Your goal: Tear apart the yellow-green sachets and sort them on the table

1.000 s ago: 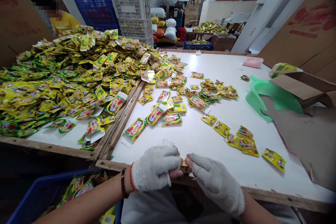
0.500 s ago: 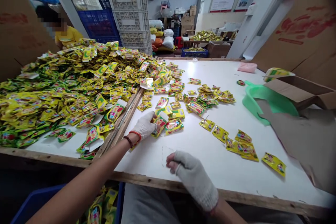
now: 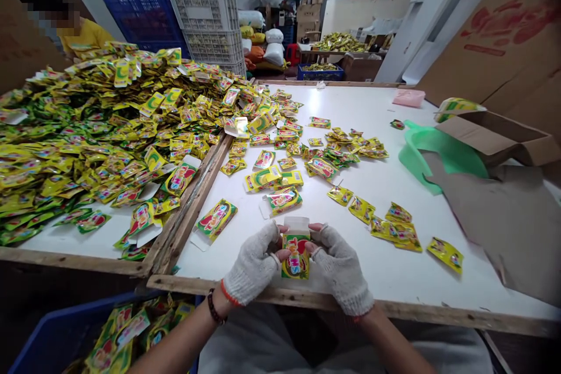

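Between my two hands, over the table's front edge, is a small yellow-green candy box (image 3: 295, 258) with an open white top flap. My left hand (image 3: 256, 260), in a white fingerless glove, grips the box's left side with thumb and fingers. My right hand (image 3: 339, 266), gloved alike, pinches its right side. To the left lies another candy box (image 3: 216, 218) with its flap out. Just beyond my hands are more boxes, among them one (image 3: 283, 201) with an open white end. Small yellow sachets (image 3: 339, 194) lie scattered to the right.
A large heap of sachets (image 3: 105, 146) fills the left side behind a wooden strip (image 3: 193, 204). A blue crate (image 3: 52, 327) of filled boxes stands below left. At right lie a green scoop (image 3: 421, 155) and cardboard (image 3: 517, 228). A person in yellow (image 3: 87, 35) sits far left.
My left hand has brought a box from the table's left to the front edge, and my right hand has come to grip it too. The view has tilted down slightly.
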A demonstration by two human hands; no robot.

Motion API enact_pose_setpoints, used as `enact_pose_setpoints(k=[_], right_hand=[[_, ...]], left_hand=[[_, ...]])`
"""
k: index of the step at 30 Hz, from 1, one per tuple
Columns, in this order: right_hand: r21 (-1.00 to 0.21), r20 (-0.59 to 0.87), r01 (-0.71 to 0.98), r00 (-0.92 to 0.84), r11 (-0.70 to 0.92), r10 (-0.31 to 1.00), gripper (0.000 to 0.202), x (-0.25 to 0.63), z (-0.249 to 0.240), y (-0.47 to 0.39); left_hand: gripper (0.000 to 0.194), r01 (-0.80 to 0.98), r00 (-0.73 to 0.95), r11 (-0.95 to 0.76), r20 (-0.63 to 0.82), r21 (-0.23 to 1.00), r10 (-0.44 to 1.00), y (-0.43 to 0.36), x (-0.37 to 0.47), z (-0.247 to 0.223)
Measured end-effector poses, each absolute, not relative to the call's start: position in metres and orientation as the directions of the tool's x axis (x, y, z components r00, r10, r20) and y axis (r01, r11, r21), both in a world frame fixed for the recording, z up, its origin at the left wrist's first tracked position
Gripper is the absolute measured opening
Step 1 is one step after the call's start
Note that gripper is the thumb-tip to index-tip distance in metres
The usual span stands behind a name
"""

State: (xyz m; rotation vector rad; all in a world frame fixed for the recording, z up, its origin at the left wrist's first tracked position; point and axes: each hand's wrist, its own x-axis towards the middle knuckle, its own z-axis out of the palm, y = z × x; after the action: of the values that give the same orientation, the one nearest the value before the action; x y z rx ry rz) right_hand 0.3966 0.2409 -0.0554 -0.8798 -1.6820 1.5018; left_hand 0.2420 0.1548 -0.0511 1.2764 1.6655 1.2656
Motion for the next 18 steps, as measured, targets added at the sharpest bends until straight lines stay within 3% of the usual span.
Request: enact_pose_setpoints(k=[4,7,10,13,18], right_hand=[[-0.934,0.124,0.214,-0.560,0.287,0.819,0.027,0.408,-0.055,0.241],[-0.913,0.137,0.244,-0.570,0.326,0.810,0.022,0.408,-0.049,0.243],[-0.959,0.087,0.180,-0.553,0.220,0.829,0.026,0.403,-0.044,0.245],[-0.965,0.076,0.168,-0.560,0.203,0.825,0.031,0.401,-0.044,0.247],[-0.882,0.245,0.178,-0.615,0.435,0.749,0.018,0.408,-0.044,0.246]], left_hand=[[0.027,0.400,-0.210,0.032,0.058,0.916,0.976,0.154,0.238,-0.043],[0.018,0.376,-0.173,0.007,0.063,0.927,0.983,0.159,0.236,-0.037],[0.019,0.173,-0.168,0.053,-0.024,0.984,0.985,0.165,0.234,-0.037],[0.041,0.029,-0.161,0.084,-0.078,0.996,0.984,0.168,0.232,-0.038],[0.019,0.274,-0.144,0.021,0.020,0.962,0.989,0.166,0.231,-0.027]])
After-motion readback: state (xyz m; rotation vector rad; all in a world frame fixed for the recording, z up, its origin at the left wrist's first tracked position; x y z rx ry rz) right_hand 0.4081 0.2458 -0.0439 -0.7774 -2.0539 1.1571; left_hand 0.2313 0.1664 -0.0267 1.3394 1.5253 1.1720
